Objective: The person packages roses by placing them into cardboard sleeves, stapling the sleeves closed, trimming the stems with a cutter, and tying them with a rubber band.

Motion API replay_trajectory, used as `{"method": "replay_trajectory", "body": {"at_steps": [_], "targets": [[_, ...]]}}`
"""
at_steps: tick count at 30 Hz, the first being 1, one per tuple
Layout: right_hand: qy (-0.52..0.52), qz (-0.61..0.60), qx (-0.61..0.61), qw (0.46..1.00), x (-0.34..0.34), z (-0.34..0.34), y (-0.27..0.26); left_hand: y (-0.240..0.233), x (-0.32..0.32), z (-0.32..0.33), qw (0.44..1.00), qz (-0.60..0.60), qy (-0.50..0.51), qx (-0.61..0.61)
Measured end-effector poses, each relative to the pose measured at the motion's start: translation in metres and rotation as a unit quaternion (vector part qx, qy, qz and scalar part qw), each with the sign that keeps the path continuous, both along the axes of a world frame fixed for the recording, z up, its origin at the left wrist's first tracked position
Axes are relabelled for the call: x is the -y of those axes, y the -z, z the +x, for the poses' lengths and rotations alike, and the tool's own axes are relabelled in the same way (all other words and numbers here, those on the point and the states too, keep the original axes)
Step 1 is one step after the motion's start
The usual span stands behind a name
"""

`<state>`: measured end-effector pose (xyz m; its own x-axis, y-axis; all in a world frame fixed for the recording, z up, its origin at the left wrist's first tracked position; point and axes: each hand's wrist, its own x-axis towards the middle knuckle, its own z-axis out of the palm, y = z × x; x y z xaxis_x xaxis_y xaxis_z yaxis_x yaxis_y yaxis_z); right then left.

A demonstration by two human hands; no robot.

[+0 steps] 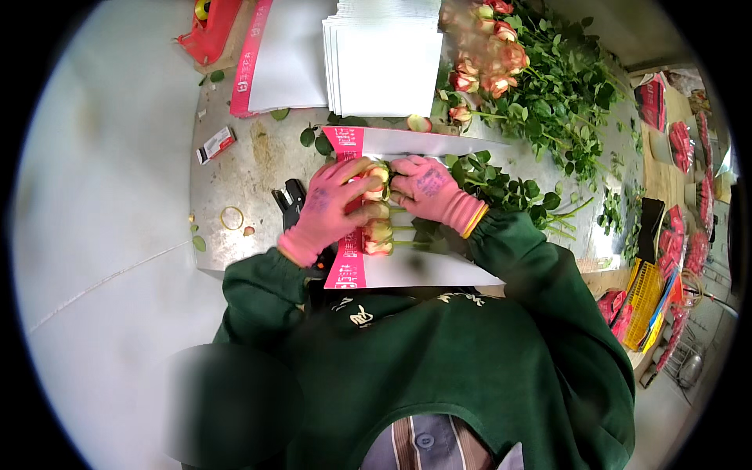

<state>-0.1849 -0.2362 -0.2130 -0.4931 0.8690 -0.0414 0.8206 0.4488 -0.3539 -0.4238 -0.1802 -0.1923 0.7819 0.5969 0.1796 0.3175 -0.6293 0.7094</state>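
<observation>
Pink-and-cream roses (377,235) lie in a row on an opened wrapping sheet (435,271) with a printed pink border, heads to the left and stems to the right. My left hand (326,205), in a pink glove, holds the upper rose heads between its fingers and thumb. Just right of those heads, my right hand (432,188), gloved alike, has its fingertips at the base of a rose (379,173). Its fingers partly hide the stems. Leafy stems (511,191) run out past my right wrist. A black stapler (291,200) is partly covered by my left hand.
Beyond the sheet stand a stack of white sheets (385,70) and pink-edged wrappers (288,59). More roses (493,64) with leafy stems are heaped at upper right. A red tape dispenser (208,35), small box (216,145) and rubber band (231,218) are at left. A yellow basket (643,305) is at right.
</observation>
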Motion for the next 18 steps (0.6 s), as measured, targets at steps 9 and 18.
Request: {"method": "replay_trajectory", "body": {"at_steps": [9, 18], "targets": [[0.067, 0.198, 0.022, 0.978, -0.007, -0.009, -0.142, 0.017, -0.011, 0.009, 0.998, 0.048, 0.048, -0.002], [0.061, 0.005, -0.082, 0.995, -0.168, 0.042, -0.143, 0.020, -0.014, 0.008, 0.999, 0.020, 0.034, -0.027]]}}
